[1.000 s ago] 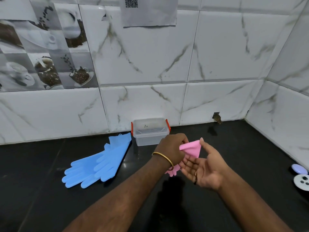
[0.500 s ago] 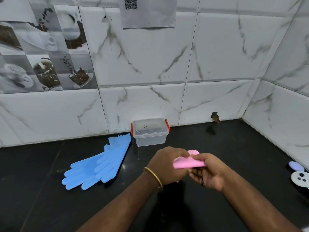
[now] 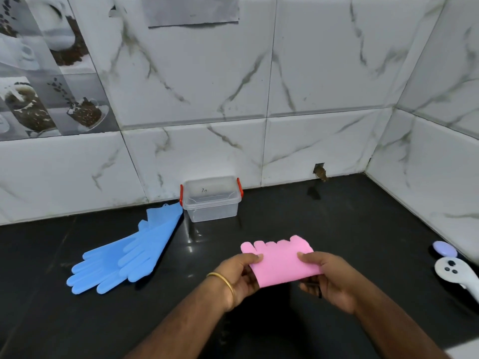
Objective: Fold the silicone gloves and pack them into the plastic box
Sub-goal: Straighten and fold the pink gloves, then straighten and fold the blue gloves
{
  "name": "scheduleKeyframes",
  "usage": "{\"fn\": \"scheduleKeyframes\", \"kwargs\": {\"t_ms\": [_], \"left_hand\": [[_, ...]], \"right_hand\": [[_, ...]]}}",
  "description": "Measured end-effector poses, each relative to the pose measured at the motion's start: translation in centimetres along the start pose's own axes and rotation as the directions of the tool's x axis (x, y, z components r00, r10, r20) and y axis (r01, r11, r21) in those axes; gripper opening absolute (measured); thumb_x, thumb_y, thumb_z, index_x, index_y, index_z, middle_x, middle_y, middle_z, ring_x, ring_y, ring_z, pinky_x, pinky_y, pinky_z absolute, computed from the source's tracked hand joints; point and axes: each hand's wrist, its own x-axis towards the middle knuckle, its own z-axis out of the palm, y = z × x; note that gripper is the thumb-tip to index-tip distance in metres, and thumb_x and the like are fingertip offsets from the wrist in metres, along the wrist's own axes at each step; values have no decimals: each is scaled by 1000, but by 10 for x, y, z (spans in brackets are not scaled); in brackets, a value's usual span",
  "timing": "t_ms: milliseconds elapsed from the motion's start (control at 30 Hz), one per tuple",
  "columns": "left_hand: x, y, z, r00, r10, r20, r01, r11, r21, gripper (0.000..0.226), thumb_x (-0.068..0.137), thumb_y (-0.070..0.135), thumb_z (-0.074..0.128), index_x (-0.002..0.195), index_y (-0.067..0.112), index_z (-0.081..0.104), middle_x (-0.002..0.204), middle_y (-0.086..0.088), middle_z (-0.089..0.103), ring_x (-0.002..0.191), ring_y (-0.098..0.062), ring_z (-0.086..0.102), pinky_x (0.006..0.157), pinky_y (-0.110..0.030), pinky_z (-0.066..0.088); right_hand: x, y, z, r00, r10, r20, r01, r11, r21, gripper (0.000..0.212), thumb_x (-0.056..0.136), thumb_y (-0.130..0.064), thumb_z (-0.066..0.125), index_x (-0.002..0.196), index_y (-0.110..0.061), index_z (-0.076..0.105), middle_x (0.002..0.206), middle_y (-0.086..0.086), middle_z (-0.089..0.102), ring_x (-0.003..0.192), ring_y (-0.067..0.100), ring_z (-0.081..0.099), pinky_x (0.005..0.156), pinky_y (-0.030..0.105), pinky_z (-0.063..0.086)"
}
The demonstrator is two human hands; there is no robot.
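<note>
Box (image 3: 211, 199) against wall, flat gloves (image 3: 124, 255) left of it, folded glove (image 3: 281, 263) in front

Matt pink silicone glove (image 3: 281, 263); matt blue silicone gloves (image 3: 127, 251) at nine o'clock. Clear, smooth plastic box (image 3: 211, 203) with red clips at twelve. Glossy black stone countertop (image 3: 337, 224); glossy marble-look wall tiles (image 3: 311, 73).

Pink glove (image 3: 281, 263): plain pink, no pattern. Blue gloves (image 3: 124, 255): uniform light blue. Plastic box (image 3: 211, 199): clear, with red-orange clips (image 3: 240, 191) at both ends. Counter (image 3: 337, 229): glossy black. Wall tiles (image 3: 324, 73): white with grey-brown marble veining. Picture tiles (image 3: 39, 73) at far left: grey and white cups with dark brown coffee beans. Paper sheet (image 3: 193, 9) on wall: grey. Bangle (image 3: 221, 278) on left wrist: gold. Objects at right edge: one lilac (image 3: 444, 248), one white with dark dots (image 3: 451, 270).
</note>
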Motion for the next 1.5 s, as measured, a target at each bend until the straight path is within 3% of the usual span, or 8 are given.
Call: {"fn": "scheduleKeyframes", "kwargs": {"t_ms": [167, 300, 433, 600, 667, 1033, 1300, 1500], "left_hand": [[28, -15, 57, 993, 110, -53, -102, 987, 125, 38, 78, -10, 62, 115, 0, 64, 105, -20, 73, 88, -31, 70, 72, -45, 60], [41, 9, 68, 914, 402, -48, -397, 914, 84, 47, 76, -15, 66, 116, 9, 60, 110, -14, 70, 97, -31, 68, 79, -53, 58], [64, 21, 76, 832, 551, -66, -545, 834, 90, 53, 72, -10, 75, 115, 15, 61, 106, -5, 72, 97, -25, 70, 74, -48, 60], [110, 1, 72, 848, 485, -214, -426, 863, 269, 57, 72, -20, 68, 123, 0, 54, 112, -17, 67, 102, -35, 65, 88, -56, 54], [127, -17, 66, 862, 431, -267, -336, 880, 336, 55, 71, -23, 68, 122, -7, 52, 107, -21, 65, 96, -32, 63, 89, -55, 53], [150, -33, 56, 828, 482, -286, -278, 796, 537, 52, 63, -13, 80, 108, -2, 58, 91, -12, 67, 83, -27, 64, 81, -49, 58], [141, -27, 48, 821, 529, -215, -251, 673, 696, 66, 60, 1, 87, 118, 4, 54, 104, -11, 67, 93, -24, 66, 82, -35, 56], [119, -11, 21, 802, 553, -226, -243, 648, 722, 64, 62, 7, 88, 118, 4, 57, 101, -8, 62, 89, -19, 61, 82, -29, 53]], "right_hand": [[27, -7, -52, 999, -3, -40, 0, 997, -77, 26, 94, -16, 62, 116, -3, 62, 94, 16, 70, 72, 23, 65, 52, 30, 55], [46, -28, -40, 962, -268, -51, 254, 948, -191, 22, 98, -16, 57, 117, -7, 62, 92, 8, 70, 68, 16, 64, 51, 27, 51], [65, -45, -48, 902, -429, -44, 411, 886, -212, 33, 95, -21, 63, 125, -24, 50, 112, -2, 67, 95, 20, 70, 63, 29, 59], [115, -13, -58, 919, -360, -162, 308, 910, -279, 28, 91, -3, 63, 116, -12, 55, 106, 8, 67, 79, 20, 67, 47, 26, 54], [131, 11, -63, 932, -311, -186, 216, 889, -403, 26, 88, -1, 62, 114, -4, 58, 102, 11, 67, 78, 18, 64, 52, 27, 54], [144, 31, -82, 916, -362, -175, 141, 698, -702, 12, 86, -21, 64, 98, -21, 62, 90, -8, 65, 80, 4, 60, 64, 22, 46], [145, 31, -81, 878, -396, -269, 71, 662, -746, 38, 85, -26, 68, 120, -10, 65, 115, 8, 68, 101, 24, 66, 92, 41, 55], [129, 31, -54, 751, -531, -393, -40, 558, -829, 80, 79, -44, 74, 145, -15, 39, 154, 13, 30, 134, 33, 42, 105, 46, 44]]}}
